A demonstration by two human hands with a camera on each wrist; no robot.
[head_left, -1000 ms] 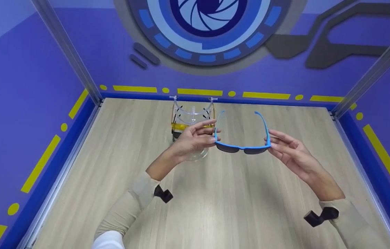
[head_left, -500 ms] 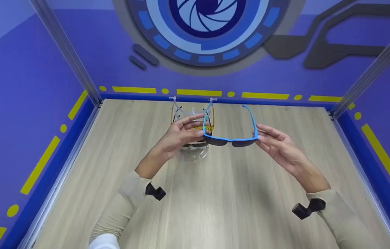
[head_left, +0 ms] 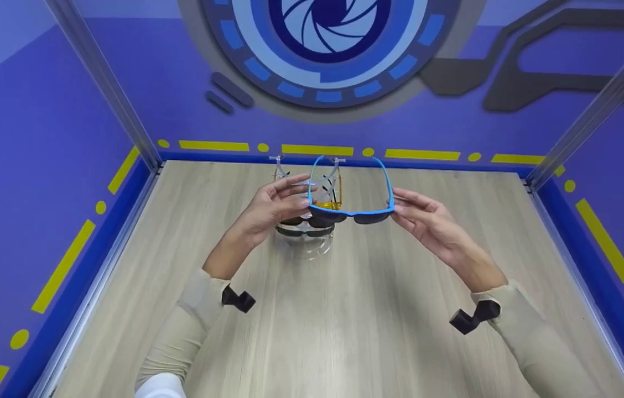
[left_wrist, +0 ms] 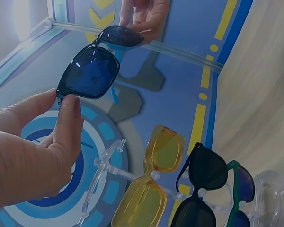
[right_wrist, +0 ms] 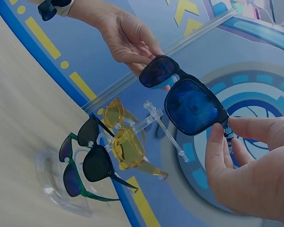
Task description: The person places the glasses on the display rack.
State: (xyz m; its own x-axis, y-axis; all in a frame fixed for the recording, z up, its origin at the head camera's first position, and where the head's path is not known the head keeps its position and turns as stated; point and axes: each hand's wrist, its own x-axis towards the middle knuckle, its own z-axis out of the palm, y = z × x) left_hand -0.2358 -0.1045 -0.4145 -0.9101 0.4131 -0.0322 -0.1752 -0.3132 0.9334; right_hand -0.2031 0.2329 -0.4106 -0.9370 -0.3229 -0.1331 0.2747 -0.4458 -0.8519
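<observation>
Both my hands hold one pair of blue-framed sunglasses [head_left: 379, 212] in the air, with the temples unfolded and pointing toward the back wall. At the left hinge, my left hand [head_left: 261, 214] pinches the frame between thumb and fingers. My right hand [head_left: 428, 225] pinches the opposite hinge. Behind and below them stands a clear display stand [right_wrist: 42, 172], partly hidden by my left hand in the head view. It bears yellow sunglasses [left_wrist: 138, 207] on top, black sunglasses [left_wrist: 207, 171] below, and green-framed sunglasses [right_wrist: 72, 182] lowest. The held pair is apart from these in both wrist views.
The stand is on a wood-grain table [head_left: 312, 331] near the back wall [head_left: 140, 83]. Blue printed panels rise on the left and right sides, with metal posts [head_left: 107, 83] at the corners. A small black camera is strapped to each wrist.
Both hands have carried the blue-framed sunglasses left and farther back, so they now overlap the stand in the head view. The lower sunglasses on the stand have come into sight.
</observation>
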